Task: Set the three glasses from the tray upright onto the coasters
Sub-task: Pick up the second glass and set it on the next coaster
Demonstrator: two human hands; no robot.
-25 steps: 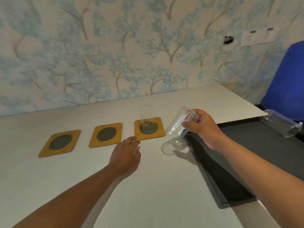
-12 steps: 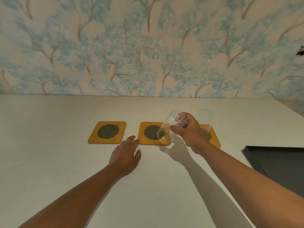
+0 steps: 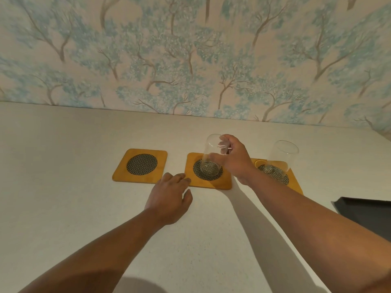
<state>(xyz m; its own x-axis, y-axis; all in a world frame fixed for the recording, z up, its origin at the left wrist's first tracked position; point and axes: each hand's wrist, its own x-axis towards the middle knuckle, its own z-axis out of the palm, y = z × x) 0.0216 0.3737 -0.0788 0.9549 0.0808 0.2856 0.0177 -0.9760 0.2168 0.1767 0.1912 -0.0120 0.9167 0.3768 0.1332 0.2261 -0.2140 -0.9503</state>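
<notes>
Three yellow square coasters with dark mesh centres lie in a row on the white table. My right hand (image 3: 233,158) grips a clear glass (image 3: 211,154) near its rim; the glass stands nearly upright with its base on the middle coaster (image 3: 208,182). A second clear glass (image 3: 280,156) stands upright on the right coaster (image 3: 295,182). The left coaster (image 3: 120,173) carries nothing. My left hand (image 3: 169,198) rests palm down on the table, fingers spread, fingertips at the middle coaster's front left corner. The third glass is out of view.
A corner of the dark tray (image 3: 364,210) shows at the right edge. A wall with blue tree wallpaper (image 3: 190,60) rises just behind the table's back edge. White table surface (image 3: 63,187) stretches to the left and front.
My right hand has carried the glass leftward from the tray, turned it from tilted to nearly upright, and lowered it onto the middle coaster. The view has swung left. My left hand has barely moved.
</notes>
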